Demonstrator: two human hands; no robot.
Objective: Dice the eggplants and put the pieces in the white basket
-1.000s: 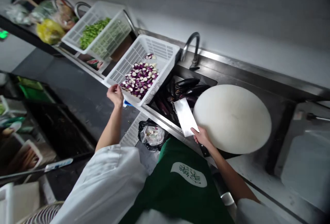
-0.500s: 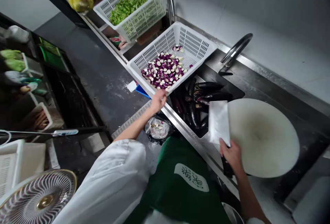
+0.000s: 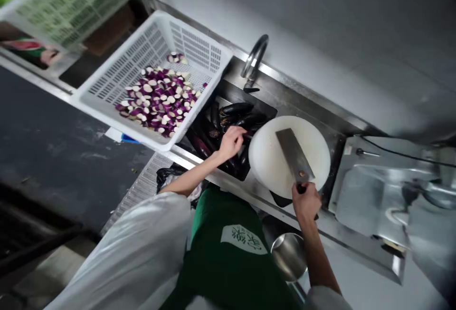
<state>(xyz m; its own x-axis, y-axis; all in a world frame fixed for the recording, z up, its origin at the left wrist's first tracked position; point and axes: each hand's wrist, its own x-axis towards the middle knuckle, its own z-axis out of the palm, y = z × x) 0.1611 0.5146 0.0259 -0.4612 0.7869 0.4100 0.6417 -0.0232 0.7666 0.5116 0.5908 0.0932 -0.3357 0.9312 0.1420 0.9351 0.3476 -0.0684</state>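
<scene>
My left hand [image 3: 231, 141] is off the basket [image 3: 107, 114] and now in the sink [image 3: 233, 95] on the eggplants [image 3: 237, 109], though I can't tell if it grips one. My right hand [image 3: 305, 201] clenches the cleaver [image 3: 294, 154] over the board [image 3: 265, 158] beside the sink.

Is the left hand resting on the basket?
No, the left hand is in the sink among the eggplants, apart from the basket.

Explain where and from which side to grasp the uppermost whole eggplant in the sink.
Grip the top eggplant around its middle, from above: it lies flat on top, slim enough for fingers to wrap, and the sink walls likely block a side approach. Use the left hand, close beside it; the right hand holds the cleaver.
</scene>
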